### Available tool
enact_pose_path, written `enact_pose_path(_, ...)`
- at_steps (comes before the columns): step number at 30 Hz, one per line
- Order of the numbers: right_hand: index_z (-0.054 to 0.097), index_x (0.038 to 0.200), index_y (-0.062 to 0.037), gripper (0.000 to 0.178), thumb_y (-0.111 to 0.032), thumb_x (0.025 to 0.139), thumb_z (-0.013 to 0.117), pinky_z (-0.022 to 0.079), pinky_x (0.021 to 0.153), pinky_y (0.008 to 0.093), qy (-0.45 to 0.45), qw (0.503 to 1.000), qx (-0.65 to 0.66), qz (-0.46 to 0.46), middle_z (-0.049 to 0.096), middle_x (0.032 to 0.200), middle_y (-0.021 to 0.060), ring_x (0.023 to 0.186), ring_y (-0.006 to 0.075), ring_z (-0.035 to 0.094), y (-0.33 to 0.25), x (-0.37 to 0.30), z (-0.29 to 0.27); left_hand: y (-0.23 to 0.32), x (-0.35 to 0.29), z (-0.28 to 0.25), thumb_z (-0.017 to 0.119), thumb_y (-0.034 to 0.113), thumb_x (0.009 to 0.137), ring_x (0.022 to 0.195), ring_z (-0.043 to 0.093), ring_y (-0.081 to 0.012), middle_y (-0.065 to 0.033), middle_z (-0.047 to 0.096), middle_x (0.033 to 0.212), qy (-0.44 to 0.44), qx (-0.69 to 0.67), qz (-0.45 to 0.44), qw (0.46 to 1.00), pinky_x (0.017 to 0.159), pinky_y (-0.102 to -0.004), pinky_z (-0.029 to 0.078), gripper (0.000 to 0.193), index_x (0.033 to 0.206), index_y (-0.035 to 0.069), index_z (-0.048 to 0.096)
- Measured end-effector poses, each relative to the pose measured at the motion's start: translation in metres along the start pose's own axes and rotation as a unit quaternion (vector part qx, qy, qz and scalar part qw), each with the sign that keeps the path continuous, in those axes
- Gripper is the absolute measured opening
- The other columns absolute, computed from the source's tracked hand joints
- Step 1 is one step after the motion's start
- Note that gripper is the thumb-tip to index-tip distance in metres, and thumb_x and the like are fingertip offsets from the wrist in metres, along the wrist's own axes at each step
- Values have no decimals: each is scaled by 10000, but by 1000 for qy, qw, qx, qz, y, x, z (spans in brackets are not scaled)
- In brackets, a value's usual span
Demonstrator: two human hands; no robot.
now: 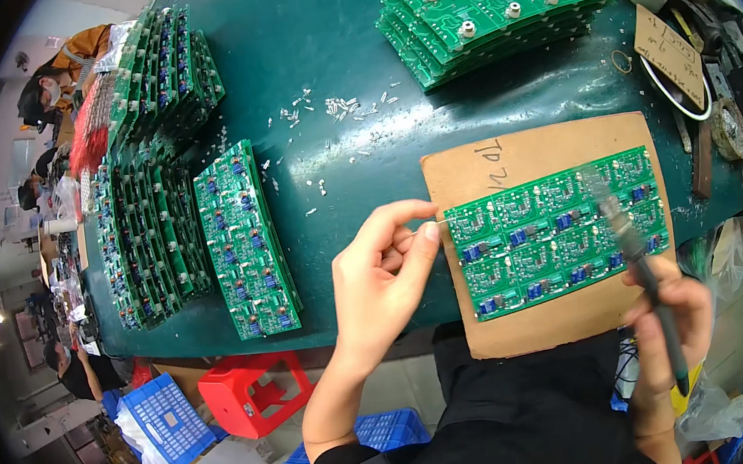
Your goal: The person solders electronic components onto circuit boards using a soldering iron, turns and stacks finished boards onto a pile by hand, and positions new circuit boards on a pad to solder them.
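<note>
A green circuit board panel (534, 255) with rows of blue parts lies on a brown cardboard sheet (548, 333) at the near edge of the table. My left hand (381, 277) is closed in a pinch on a thin solder wire (442, 221), whose end reaches the panel's upper left corner. Over the panel's right side, my right hand (678, 312) grips a soldering iron (647, 278) by its dark handle. The iron's metal tip end points up and away and is smeared by motion, so I cannot tell whether it touches the board.
Stacked green boards (502, 11) stand at the far right; more board stacks (152, 234) and a smaller pile (247, 246) stand left. Small pale bits (344, 107) litter the green tabletop (322, 36). A red stool (257, 393) and blue crate (169, 422) are below. People (44, 95) sit far left.
</note>
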State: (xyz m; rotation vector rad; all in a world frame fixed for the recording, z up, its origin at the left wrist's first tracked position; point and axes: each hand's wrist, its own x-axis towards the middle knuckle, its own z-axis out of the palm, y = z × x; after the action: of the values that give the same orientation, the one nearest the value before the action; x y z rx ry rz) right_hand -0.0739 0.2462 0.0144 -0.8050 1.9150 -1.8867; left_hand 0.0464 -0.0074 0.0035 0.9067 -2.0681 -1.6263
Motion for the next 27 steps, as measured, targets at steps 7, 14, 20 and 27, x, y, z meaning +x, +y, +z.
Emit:
enact_pose_path(7, 473, 1057, 34, 300, -11, 843, 679, 566, 519, 279, -94, 987, -79, -102, 670, 937, 285, 596, 178, 693, 16, 7, 37, -19, 11, 6, 654, -27, 845, 764, 544, -107, -74, 632, 859, 4, 166, 185, 969, 623, -221, 435, 92, 906, -7, 588)
enact_pose_path(14, 420, 1102, -41, 234, -108, 940, 574, 562, 501, 285, -147, 983, -98, -48, 642, 974, 315, 581, 188, 669, 14, 15, 46, -24, 15, 4, 679, -47, 800, 790, 623, -205, -107, 707, 938, -8, 207, 230, 951, 718, -306, 489, 124, 868, 16, 597)
enact_pose_path(20, 420, 1106, -29, 239, -71, 930, 576, 568, 524, 299, -175, 973, -135, -74, 636, 992, 317, 606, 191, 681, 8, 21, 49, -30, 18, 10, 701, -62, 768, 743, 608, -213, -98, 700, 906, 10, 219, 269, 938, 682, -304, 471, 162, 873, 23, 610)
enact_pose_path(27, 511, 1070, 17, 354, 35, 785, 719, 574, 623, 346, -116, 981, -114, -110, 681, 831, 221, 748, 272, 704, 13, 14, 47, -29, 18, 11, 717, -69, 733, 678, 562, -221, -88, 681, 884, 24, 245, 302, 921, 615, -315, 424, 191, 856, 35, 615)
